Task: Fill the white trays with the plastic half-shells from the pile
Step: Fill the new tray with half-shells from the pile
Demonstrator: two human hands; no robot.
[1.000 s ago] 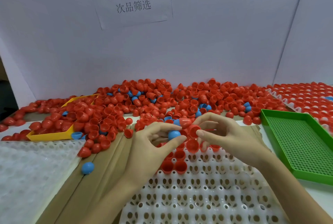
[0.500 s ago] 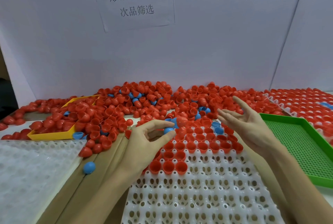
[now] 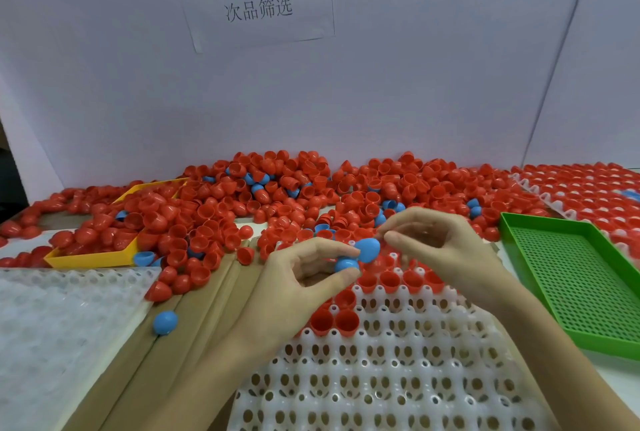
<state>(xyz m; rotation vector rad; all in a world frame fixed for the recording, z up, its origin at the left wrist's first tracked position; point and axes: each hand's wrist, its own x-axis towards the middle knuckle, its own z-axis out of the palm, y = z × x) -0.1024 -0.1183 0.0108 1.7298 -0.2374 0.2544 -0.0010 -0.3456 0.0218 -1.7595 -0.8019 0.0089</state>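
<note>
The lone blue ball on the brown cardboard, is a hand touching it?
Apart. The head view shows the lone blue shell lying on the cardboard, with bare cardboard between it and the left hand, whose fingers hold other blue shells.

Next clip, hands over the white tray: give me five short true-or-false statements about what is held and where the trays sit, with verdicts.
1. The left hand pinches a blue half-shell. True.
2. The green perforated tray is full of red shells. False: no shells lie in it.
3. The white tray under the hands has most near pockets unfilled. True.
4. The yellow tray sits right of the green one. False: it sits far left, with red half-shells in and around it.
5. A lone blue shell lies on the brown cardboard. True.
</note>
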